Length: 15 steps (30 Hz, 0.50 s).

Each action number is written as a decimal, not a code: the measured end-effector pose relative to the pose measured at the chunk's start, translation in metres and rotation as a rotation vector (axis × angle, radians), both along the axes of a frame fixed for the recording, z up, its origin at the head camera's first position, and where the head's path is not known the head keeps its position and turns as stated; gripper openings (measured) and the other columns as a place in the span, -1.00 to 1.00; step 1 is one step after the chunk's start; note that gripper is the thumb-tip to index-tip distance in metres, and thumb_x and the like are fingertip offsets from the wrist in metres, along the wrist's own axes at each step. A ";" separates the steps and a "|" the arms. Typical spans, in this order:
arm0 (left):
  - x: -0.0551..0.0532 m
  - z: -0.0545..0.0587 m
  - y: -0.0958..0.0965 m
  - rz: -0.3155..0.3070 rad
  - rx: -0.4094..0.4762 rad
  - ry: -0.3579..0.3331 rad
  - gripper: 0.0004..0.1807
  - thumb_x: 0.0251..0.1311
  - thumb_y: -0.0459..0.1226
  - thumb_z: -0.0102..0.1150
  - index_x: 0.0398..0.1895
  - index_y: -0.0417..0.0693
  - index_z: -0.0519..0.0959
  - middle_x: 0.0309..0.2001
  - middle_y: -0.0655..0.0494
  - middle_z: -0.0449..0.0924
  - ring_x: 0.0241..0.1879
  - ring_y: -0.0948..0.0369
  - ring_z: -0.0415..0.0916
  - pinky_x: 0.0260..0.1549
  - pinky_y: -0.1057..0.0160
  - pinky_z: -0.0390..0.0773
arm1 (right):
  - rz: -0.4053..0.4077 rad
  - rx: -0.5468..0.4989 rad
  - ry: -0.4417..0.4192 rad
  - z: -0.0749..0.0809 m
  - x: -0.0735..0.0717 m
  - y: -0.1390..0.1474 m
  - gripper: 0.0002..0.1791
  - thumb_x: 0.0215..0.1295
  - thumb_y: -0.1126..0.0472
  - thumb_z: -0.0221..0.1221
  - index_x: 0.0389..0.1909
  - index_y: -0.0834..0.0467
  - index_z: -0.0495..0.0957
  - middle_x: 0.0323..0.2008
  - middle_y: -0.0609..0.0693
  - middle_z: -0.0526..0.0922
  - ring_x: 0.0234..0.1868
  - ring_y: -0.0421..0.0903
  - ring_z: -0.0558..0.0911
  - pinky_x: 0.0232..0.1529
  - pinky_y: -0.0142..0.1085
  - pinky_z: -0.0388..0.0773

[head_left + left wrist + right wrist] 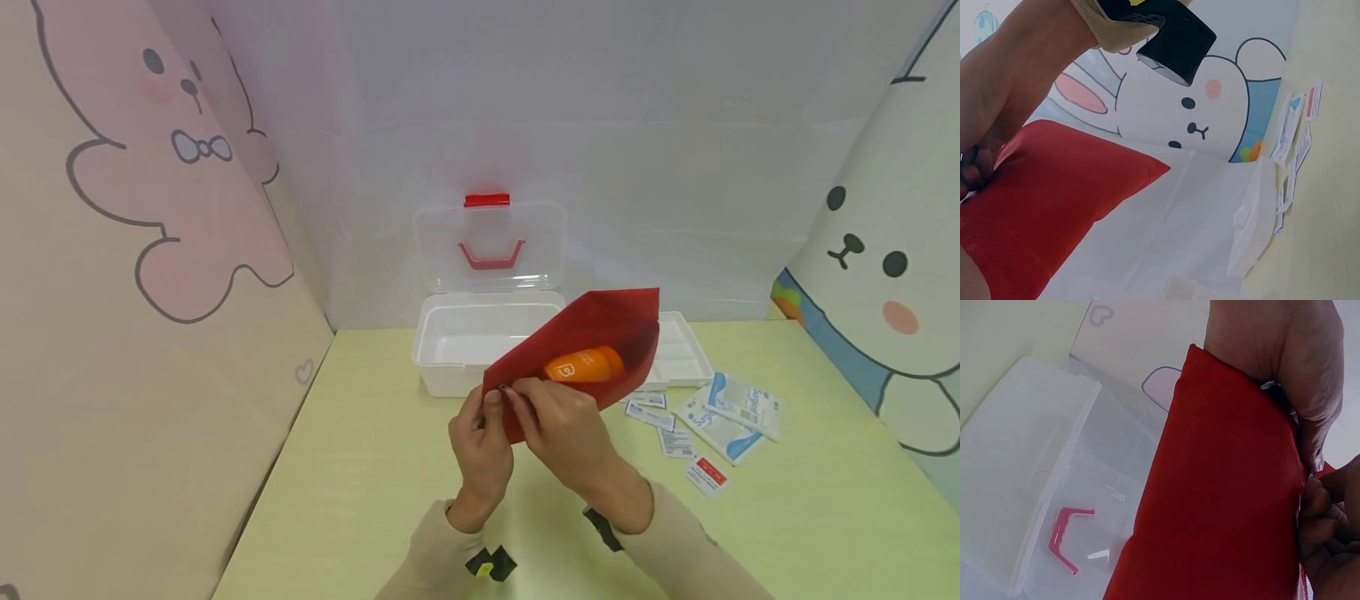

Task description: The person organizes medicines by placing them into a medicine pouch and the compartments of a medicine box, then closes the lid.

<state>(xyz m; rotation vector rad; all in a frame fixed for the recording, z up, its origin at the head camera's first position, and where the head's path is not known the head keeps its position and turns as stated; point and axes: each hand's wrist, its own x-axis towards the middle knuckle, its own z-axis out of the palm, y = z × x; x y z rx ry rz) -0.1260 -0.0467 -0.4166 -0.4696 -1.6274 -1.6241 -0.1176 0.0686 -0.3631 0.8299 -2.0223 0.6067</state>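
A red fabric pouch (592, 312) is held up above the table, its mouth gaping toward the head camera. Inside lies an orange bottle (585, 365) with a white mark on it. My left hand (482, 454) pinches the pouch's near left corner between thumb and fingers. Right beside it, my right hand (568, 423) pinches the edge of the opening; the small part between its fingertips is mostly hidden. Both wrist views show the outside of the pouch, its red side (1072, 194) filling much of the left one.
Behind the pouch stands a white box (457, 333) with its clear lid (491, 225) raised. A white compartment tray (686, 354) is partly hidden by the pouch. To the right lie blue-and-white packets (742, 406), several small sachets (677, 443) and a red-and-white one (707, 476).
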 end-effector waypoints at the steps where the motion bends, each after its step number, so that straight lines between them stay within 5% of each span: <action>1: 0.000 0.000 0.000 0.000 -0.003 0.006 -0.77 0.42 -0.36 -0.03 -0.16 -0.32 0.63 -0.45 -0.20 0.69 -0.46 0.37 0.59 -0.51 0.37 0.62 | 0.002 -0.002 0.004 0.000 0.000 0.000 -0.74 0.43 0.12 0.11 -0.32 0.26 0.56 -0.52 0.04 0.68 -0.53 -0.11 0.66 -0.38 -0.27 0.69; 6: -0.001 0.001 -0.002 0.008 0.005 0.013 -0.79 0.41 -0.39 -0.01 -0.14 -0.31 0.63 -0.44 -0.22 0.70 -0.49 0.26 0.66 -0.52 0.33 0.64 | 0.008 -0.032 0.006 0.004 -0.002 0.004 -0.76 0.42 0.15 0.13 -0.33 0.27 0.56 -0.52 0.05 0.68 -0.53 -0.08 0.66 -0.40 -0.25 0.69; 9: -0.001 0.001 -0.003 0.010 0.012 0.012 -0.80 0.39 -0.42 0.00 -0.14 -0.31 0.63 -0.43 -0.24 0.71 -0.51 0.14 0.67 -0.52 0.32 0.64 | 0.007 -0.031 -0.007 0.006 -0.002 0.007 -0.87 0.26 0.26 0.27 -0.32 0.27 0.57 -0.51 0.06 0.68 -0.53 -0.06 0.67 -0.39 -0.24 0.70; 15: -0.001 0.002 -0.005 0.032 0.015 0.009 -0.80 0.40 -0.41 0.00 -0.17 -0.33 0.63 -0.45 -0.24 0.70 -0.53 0.13 0.66 -0.52 0.32 0.63 | -0.035 -0.024 -0.018 0.009 -0.003 0.014 -0.75 -0.04 0.38 0.42 -0.36 0.26 0.55 -0.55 0.04 0.66 -0.57 -0.07 0.64 -0.42 -0.25 0.68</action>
